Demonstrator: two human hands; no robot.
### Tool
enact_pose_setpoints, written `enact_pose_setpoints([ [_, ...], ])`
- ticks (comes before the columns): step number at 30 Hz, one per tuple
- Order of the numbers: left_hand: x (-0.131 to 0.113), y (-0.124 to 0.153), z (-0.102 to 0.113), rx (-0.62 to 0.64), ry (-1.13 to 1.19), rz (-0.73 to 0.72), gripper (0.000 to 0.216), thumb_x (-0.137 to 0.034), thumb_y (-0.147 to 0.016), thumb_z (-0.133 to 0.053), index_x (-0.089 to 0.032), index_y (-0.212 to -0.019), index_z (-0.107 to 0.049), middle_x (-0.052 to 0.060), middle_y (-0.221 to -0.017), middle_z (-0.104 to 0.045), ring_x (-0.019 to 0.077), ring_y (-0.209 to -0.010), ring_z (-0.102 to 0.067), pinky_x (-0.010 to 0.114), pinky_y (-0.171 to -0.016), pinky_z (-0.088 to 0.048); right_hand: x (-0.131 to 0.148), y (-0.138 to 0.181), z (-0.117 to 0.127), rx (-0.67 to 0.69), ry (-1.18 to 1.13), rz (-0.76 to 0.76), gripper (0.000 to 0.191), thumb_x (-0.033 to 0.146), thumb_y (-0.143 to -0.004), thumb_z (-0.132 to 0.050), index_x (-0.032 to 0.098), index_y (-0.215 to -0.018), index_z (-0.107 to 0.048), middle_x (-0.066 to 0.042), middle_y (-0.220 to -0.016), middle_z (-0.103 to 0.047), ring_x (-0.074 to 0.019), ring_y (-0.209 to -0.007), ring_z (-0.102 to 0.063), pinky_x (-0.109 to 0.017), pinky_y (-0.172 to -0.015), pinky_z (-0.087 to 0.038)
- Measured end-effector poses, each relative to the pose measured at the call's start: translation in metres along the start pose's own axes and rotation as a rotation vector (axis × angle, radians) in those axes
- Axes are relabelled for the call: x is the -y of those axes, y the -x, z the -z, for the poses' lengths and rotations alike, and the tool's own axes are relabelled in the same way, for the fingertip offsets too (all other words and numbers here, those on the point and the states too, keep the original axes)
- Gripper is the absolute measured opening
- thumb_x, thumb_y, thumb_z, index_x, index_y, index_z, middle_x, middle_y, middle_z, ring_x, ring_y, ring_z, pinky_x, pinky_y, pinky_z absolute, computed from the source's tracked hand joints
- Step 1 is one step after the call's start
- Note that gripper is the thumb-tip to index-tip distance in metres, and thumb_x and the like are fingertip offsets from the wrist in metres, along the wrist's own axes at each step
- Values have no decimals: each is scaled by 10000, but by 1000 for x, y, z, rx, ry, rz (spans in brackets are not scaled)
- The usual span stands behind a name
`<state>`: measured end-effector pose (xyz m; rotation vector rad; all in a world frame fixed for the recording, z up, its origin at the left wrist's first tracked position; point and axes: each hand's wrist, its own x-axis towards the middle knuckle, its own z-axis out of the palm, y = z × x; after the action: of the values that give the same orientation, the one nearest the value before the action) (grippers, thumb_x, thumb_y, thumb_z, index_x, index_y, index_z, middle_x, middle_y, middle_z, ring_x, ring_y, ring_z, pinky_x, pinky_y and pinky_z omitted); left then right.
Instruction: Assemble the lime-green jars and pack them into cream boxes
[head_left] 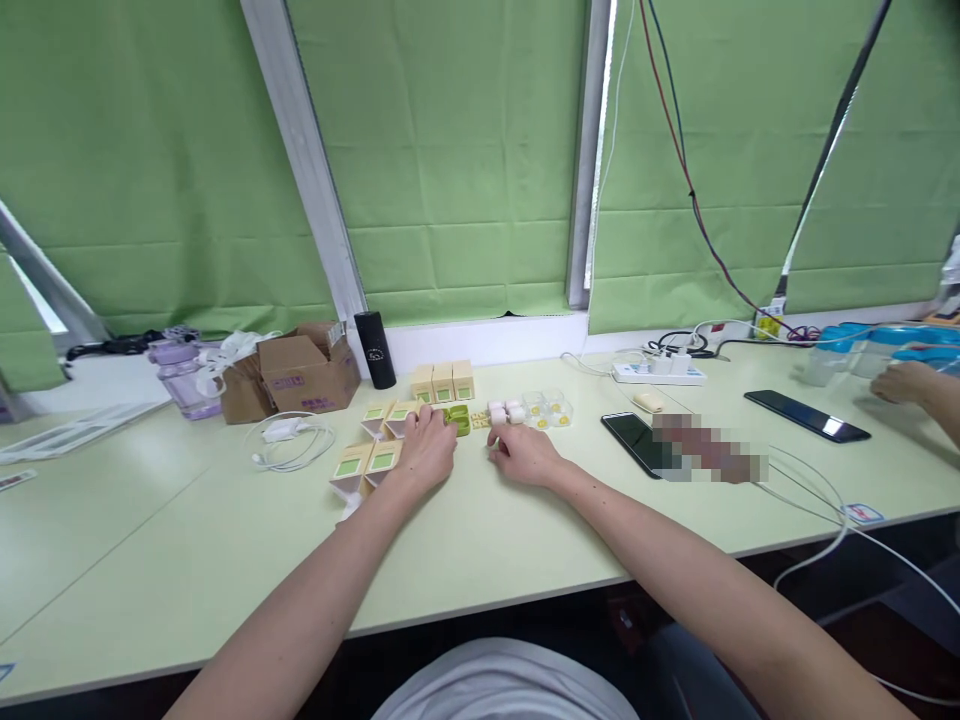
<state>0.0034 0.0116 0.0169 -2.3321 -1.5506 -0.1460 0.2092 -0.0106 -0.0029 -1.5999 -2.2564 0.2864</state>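
My left hand [429, 447] rests on the table with its fingers stretched forward and apart, between several open cream cartons [350, 467] with green labels and a small green tray [459, 420]. It covers part of the nearest cartons. My right hand [525, 455] lies just in front of a group of small white round pieces [507, 411], its fingers curled; what they hold, if anything, is hidden. Small yellowish pieces [479, 420] lie between the tray and the white pieces. A clear container with yellow dots [549, 409] is just behind my right hand.
Three closed cartons [442, 382] stand behind. A black cylinder [374, 350], cardboard box [309, 368], purple bottle [184, 377] and coiled white cable [291, 432] are left. Phones [807, 415], a power strip [660, 374], loose cables and blue-lidded containers [840, 350] are right, near another person's hand [904, 382].
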Motion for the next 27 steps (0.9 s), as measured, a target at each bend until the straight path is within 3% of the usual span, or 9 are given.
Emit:
enact_pose_setpoints([
  [12,-2,0,0,-56,86,-18,245,-223,-929,-531,-241,-1031,-754,147,-1162,-696,363,-1228,-480,489,-1006,-365,1,0,-1,5,9,-12,226,282,-975,-613,243,-1190,-672,-52,-1036,-763,-215,-962,-680,-295,-723,-378],
  [19,1,2,2,-19,132,18,183,-217,-917,-595,-241,-997,-758,143,-1139,-703,363,-1245,-468,494,-1028,-358,1,-1,-5,-10,4,-5,202,265,-971,-615,239,-1167,-662,-36,-1002,-766,-202,-915,-685,-290,-661,-310],
  [24,2,4,0,-35,138,-6,190,-168,-942,-569,-234,-944,-747,126,-1084,-708,327,-1186,-471,456,-982,-374,1,-3,-9,-82,-14,-19,221,232,-944,-635,239,-1164,-659,-39,-1007,-753,-212,-944,-669,-296,-667,-319],
  [27,2,6,0,-108,130,-72,234,-81,-930,-543,-213,-883,-730,120,-1012,-697,309,-1116,-475,441,-926,-374,0,-4,-11,-164,-69,-1,235,190,-927,-644,233,-1158,-651,-46,-1056,-739,-208,-949,-663,-298,-700,-357],
])
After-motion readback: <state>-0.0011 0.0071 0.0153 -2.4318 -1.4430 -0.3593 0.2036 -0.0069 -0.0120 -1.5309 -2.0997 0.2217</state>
